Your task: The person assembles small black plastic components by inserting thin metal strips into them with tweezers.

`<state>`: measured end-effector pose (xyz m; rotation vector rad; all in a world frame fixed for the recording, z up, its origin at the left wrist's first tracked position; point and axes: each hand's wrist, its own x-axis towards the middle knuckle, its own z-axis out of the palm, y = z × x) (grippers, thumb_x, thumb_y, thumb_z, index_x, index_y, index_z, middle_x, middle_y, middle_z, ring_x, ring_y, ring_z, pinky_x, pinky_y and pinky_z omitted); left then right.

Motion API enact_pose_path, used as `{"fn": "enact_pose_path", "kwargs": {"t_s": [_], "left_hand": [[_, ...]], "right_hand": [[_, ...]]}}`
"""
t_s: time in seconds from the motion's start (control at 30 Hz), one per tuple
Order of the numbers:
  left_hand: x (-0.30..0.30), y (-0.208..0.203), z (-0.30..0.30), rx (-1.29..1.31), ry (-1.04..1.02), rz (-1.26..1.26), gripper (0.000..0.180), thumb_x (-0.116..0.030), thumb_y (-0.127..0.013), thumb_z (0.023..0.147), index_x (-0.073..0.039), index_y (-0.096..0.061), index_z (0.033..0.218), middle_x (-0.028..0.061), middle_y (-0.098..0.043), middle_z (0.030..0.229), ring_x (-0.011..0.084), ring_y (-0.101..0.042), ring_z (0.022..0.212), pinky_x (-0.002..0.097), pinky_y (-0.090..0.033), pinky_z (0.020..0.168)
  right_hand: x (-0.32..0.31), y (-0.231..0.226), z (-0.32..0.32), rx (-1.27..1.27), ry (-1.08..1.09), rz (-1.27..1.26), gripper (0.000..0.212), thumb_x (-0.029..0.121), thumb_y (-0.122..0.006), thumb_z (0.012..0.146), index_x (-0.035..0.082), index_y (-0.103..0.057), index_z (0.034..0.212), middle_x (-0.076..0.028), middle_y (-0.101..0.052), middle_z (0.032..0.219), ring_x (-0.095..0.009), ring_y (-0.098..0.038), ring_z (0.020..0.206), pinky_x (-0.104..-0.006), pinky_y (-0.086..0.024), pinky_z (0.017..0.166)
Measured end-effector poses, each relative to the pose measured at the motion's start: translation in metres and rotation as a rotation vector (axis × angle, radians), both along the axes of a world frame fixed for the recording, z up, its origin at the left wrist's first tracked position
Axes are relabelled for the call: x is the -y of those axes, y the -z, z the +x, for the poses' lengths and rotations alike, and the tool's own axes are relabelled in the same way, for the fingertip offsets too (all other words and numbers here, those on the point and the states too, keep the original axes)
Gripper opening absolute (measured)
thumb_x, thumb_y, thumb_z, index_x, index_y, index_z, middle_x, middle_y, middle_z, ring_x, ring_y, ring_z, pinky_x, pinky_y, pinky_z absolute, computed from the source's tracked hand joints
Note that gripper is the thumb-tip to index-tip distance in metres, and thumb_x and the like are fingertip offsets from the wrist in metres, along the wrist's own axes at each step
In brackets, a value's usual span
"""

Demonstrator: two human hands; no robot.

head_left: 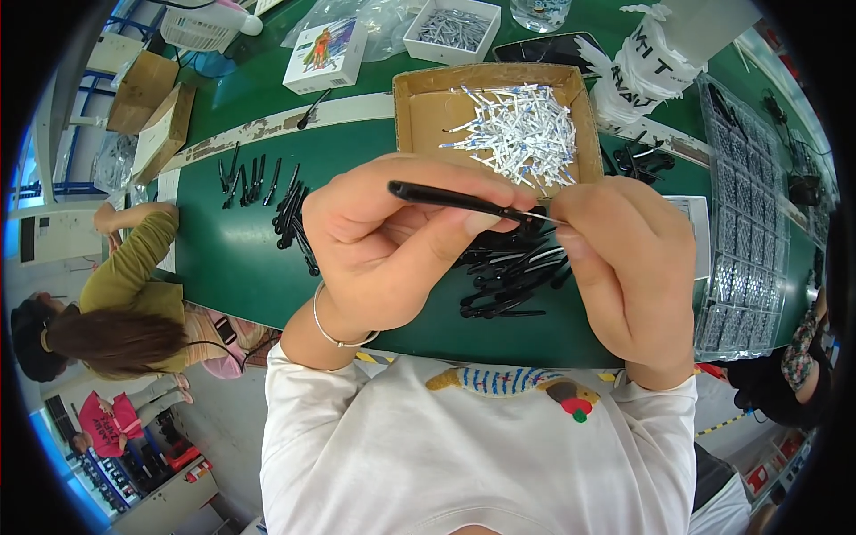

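Observation:
In front of my chest, my left hand [383, 245] is closed around a slender black handle-like piece [437, 195], held nearly level between thumb and fingers. From its right end sticks out a thin, pale, metallic-looking strip [544, 217]. My right hand [637, 267] pinches the tip of that strip between thumb and forefinger. Beneath my hands lies a pile of similar black pieces [513, 276], partly covered by them. More black pieces [292, 223] lie in a heap and a loose row left of my left hand.
Beyond my hands stands a cardboard tray [406, 120] holding many small white-and-blue pieces [526, 134]. Behind it are a white box [489, 40] of silver parts and a dark flat device [548, 47]. A compartmented clear plastic case [740, 232] lies at right. Another person [134, 294] sits at left.

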<state>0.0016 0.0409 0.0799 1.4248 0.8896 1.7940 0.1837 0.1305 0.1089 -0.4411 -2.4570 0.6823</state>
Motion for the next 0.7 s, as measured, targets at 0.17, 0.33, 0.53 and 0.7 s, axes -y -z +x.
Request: {"fn": "enact_pose_path", "kwargs": {"t_s": [0.17, 0.33, 0.53, 0.7], "left_hand": [[0.002, 0.003, 0.002, -0.078, -0.06, 0.059, 0.017, 0.01, -0.052, 0.08, 0.011, -0.06, 0.095, 0.0221, -0.066, 0.095, 0.0249, -0.066, 0.087, 0.0317, -0.054, 0.078], [0.001, -0.001, 0.002, -0.156, -0.122, 0.023, 0.021, 0.012, -0.055, 0.073, 0.008, -0.064, 0.091, 0.0188, -0.067, 0.092, 0.0238, -0.067, 0.086, 0.0302, -0.053, 0.077], [0.002, -0.003, 0.002, -0.215, -0.169, 0.021, 0.025, 0.014, -0.056, 0.069, 0.006, -0.065, 0.091, 0.017, -0.068, 0.091, 0.0228, -0.067, 0.084, 0.0281, -0.053, 0.072], [0.0, -0.005, -0.003, -0.605, -0.231, 0.13, 0.014, 0.008, -0.06, 0.074, 0.006, -0.061, 0.087, 0.0217, -0.067, 0.086, 0.0283, -0.068, 0.078, 0.0341, -0.056, 0.07]], "right_hand": [[0.007, 0.002, 0.0, -0.052, -0.007, -0.03, 0.012, 0.001, -0.061, 0.074, -0.001, -0.058, 0.086, -0.012, -0.058, 0.073, -0.031, -0.055, 0.063, -0.0357, -0.043, 0.057], [0.006, 0.001, -0.002, -0.056, 0.021, 0.033, 0.014, 0.001, -0.062, 0.072, -0.001, -0.059, 0.085, -0.011, -0.056, 0.071, -0.03, -0.054, 0.061, -0.0358, -0.042, 0.054], [0.003, -0.002, -0.001, 0.018, 0.024, 0.089, 0.016, 0.003, -0.064, 0.069, 0.0, -0.059, 0.084, -0.011, -0.054, 0.068, -0.029, -0.052, 0.057, -0.0359, -0.04, 0.051], [0.003, -0.002, 0.002, 0.042, 0.039, 0.128, 0.015, 0.005, -0.064, 0.067, 0.002, -0.058, 0.081, -0.009, -0.053, 0.065, -0.028, -0.05, 0.054, -0.0358, -0.039, 0.048]]}}
